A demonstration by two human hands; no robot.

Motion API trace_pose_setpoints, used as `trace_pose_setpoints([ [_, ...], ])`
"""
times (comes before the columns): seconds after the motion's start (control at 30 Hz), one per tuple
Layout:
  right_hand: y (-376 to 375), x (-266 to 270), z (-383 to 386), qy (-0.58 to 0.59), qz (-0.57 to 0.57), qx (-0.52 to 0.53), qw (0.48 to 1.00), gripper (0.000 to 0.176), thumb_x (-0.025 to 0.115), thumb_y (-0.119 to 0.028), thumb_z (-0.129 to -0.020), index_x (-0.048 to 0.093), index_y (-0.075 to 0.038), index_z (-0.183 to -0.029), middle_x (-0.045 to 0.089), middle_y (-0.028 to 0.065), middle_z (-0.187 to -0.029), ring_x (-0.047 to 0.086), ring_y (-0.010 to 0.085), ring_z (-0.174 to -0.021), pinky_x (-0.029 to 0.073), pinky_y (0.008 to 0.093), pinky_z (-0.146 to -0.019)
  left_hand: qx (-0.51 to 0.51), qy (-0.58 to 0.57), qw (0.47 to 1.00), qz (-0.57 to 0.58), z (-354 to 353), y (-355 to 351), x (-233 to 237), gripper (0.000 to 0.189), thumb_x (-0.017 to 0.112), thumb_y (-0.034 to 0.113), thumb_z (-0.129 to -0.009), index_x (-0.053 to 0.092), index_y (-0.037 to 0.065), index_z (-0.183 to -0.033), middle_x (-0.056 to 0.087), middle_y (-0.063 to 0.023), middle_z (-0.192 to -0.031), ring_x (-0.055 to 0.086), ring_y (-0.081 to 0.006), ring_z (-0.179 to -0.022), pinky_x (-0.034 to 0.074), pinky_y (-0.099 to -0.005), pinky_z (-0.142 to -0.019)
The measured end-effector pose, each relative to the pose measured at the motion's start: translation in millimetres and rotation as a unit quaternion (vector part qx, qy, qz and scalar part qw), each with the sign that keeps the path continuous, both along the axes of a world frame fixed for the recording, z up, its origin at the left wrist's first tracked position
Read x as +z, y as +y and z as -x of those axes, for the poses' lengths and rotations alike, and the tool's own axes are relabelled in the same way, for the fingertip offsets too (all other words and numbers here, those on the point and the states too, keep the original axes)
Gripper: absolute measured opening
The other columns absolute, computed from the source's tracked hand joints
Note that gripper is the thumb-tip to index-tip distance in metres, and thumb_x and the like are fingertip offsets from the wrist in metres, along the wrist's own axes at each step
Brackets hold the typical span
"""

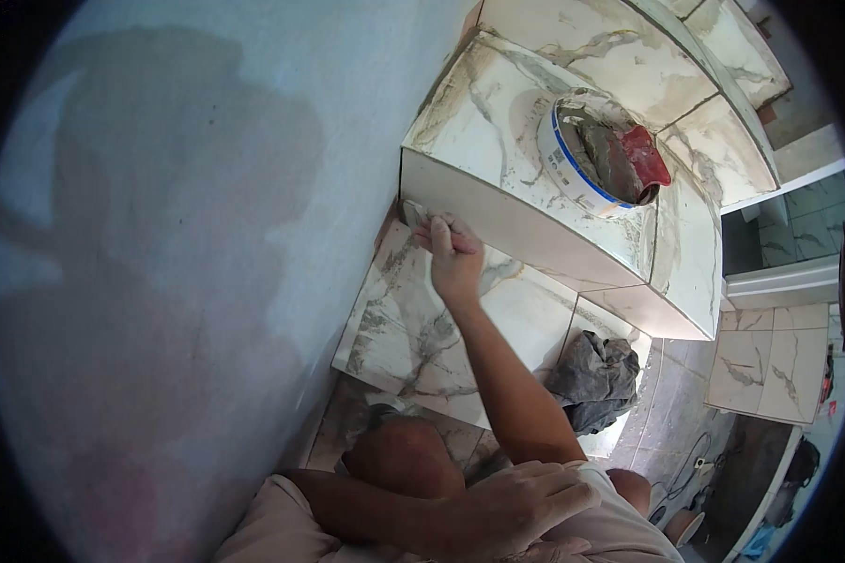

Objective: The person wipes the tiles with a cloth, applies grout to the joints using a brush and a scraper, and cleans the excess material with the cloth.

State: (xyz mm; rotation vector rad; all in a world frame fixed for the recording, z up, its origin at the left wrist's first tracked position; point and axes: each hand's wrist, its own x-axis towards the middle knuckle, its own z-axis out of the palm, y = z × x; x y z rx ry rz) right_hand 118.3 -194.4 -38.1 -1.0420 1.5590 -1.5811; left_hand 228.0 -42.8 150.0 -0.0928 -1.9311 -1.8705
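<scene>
Nearest the camera, the left hand [516,511] lies flat across the lap. Its fingers are loosely spread and hold nothing, and they rest where the right arm meets the pale shorts. A bare knee [404,460] shows just beyond it.

Farther out, a crumpled grey rag [596,375] lies on the lower step [394,328], a marbled white tile smeared with grey. It is to the right of the outstretched right forearm and apart from it.

The right hand [455,255] reaches to the back of that step. Its fingers are curled tight around a small grey wad [413,213]. What the wad is made of cannot be told. It is pressed into the corner where the lower step meets the white riser [516,220] of the upper step, close against the pale blue wall [207,235].

Farthest off, a white tub [565,161] with a blue band sits on the upper step [483,103], well apart from the right hand. It holds a mass of grey paste [603,155], and a red tool [648,155] stands in the paste against the far rim. The blue print on the tub's side is too small and distorted to read.
</scene>
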Motion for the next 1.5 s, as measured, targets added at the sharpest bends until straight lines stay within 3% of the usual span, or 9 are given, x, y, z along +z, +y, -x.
trace_pose_setpoints([
  [0.1,-16,-38,-17,-0.045,0.072,-0.124,0.989,0.027,0.055,-0.016,-0.098,0.068,0.007,-0.096,0.072,0.0145,-0.081,0.07,0.0184,-0.069,0.055,0.0284,-0.066,0.07,0.02,0.997,0.001,-5,-1,4,0.052,0.063,0.039,-0.093,0.049,-0.002,-0.123,0.056,-0.0259,-0.119,0.057,-0.042,-0.11,0.045,-0.049,-0.097],
  [0.23,8,15,-12,-0.255,-0.189,-0.024,0.948,0.033,0.052,-0.019,-0.099,0.065,0.01,-0.09,0.069,0.0155,-0.081,0.07,0.0196,-0.075,0.057,0.0299,-0.069,0.024,-0.028,0.999,-0.019,-10,-4,0,0.053,0.062,0.04,-0.094,0.049,-0.002,-0.124,0.056,-0.0267,-0.12,0.056,-0.0433,-0.112,0.044,-0.0495,-0.099],
  [0.4,-10,-18,-20,-0.228,0.013,-0.147,0.962,0.036,0.046,-0.022,-0.101,0.063,0.009,-0.094,0.069,0.0188,-0.09,0.071,0.0243,-0.08,0.06,0.0341,-0.074,0.042,-0.078,0.996,-0.022,6,23,-12,0.053,0.062,0.04,-0.094,0.049,-0.002,-0.123,0.056,-0.0266,-0.12,0.055,-0.0435,-0.114,0.043,-0.0501,-0.1],
  [0.7,86,12,-35,-0.175,-0.217,0.11,0.954,0.038,0.047,-0.026,-0.104,0.065,0.006,-0.092,0.071,0.0124,-0.081,0.071,0.0205,-0.076,0.058,0.0329,-0.074,0.065,-0.045,0.997,-0.004,7,25,-9,0.045,0.062,0.036,-0.095,0.05,-0.001,-0.119,0.055,-0.0206,-0.107,0.057,-0.0386,-0.102,0.044,-0.0484,-0.094],
  [0.9,31,-20,6,-0.058,-0.086,-0.096,0.99,0.038,0.052,-0.026,-0.102,0.067,0.006,-0.086,0.072,0.0112,-0.079,0.069,0.0161,-0.077,0.054,0.0294,-0.072,0.045,-0.042,0.998,0.017,2,27,4,0.044,0.065,0.033,-0.092,0.051,0.0,-0.116,0.057,-0.0175,-0.105,0.058,-0.0363,-0.097,0.047,-0.0463,-0.09],
  [1.03,116,-1,-68,0.1,-0.107,0.157,0.977,0.034,0.053,-0.025,-0.101,0.066,0.002,-0.086,0.071,0.0096,-0.076,0.068,0.0146,-0.074,0.053,0.0308,-0.069,0.071,-0.027,0.997,0.032,4,26,7,0.039,0.072,0.037,-0.082,0.058,0.007,-0.105,0.059,-0.0127,-0.096,0.057,-0.0335,-0.087,0.046,-0.045,-0.077],
  [1.13,122,20,-66,-0.016,-0.273,0.266,0.924,0.032,0.053,-0.024,-0.101,0.065,0.002,-0.085,0.071,0.0093,-0.076,0.068,0.0154,-0.074,0.053,0.0319,-0.069,0.075,-0.012,0.997,0.027,7,33,7,0.039,0.069,0.04,-0.083,0.058,0.008,-0.102,0.058,-0.0127,-0.095,0.056,-0.0349,-0.085,0.044,-0.0458,-0.076],
  [1.37,28,1,-26,-0.093,-0.07,-0.019,0.993,0.032,0.056,-0.023,-0.099,0.066,0.004,-0.086,0.073,0.0146,-0.081,0.072,0.0175,-0.077,0.055,0.0309,-0.071,0.092,-0.018,0.994,0.054,6,46,13,0.036,0.068,0.039,-0.081,0.061,0.009,-0.099,0.06,-0.013,-0.098,0.059,-0.0335,-0.088,0.046,-0.0434,-0.076],
  [1.5,101,-9,-76,0.156,-0.102,0.125,0.975,0.026,0.056,-0.019,-0.099,0.065,0.002,-0.087,0.071,0.0124,-0.074,0.071,0.0151,-0.075,0.055,0.0289,-0.066,0.114,-0.023,0.992,0.058,7,48,12,0.035,0.068,0.038,-0.081,0.062,0.008,-0.099,0.062,-0.0132,-0.1,0.061,-0.0332,-0.092,0.048,-0.0421,-0.078],
])
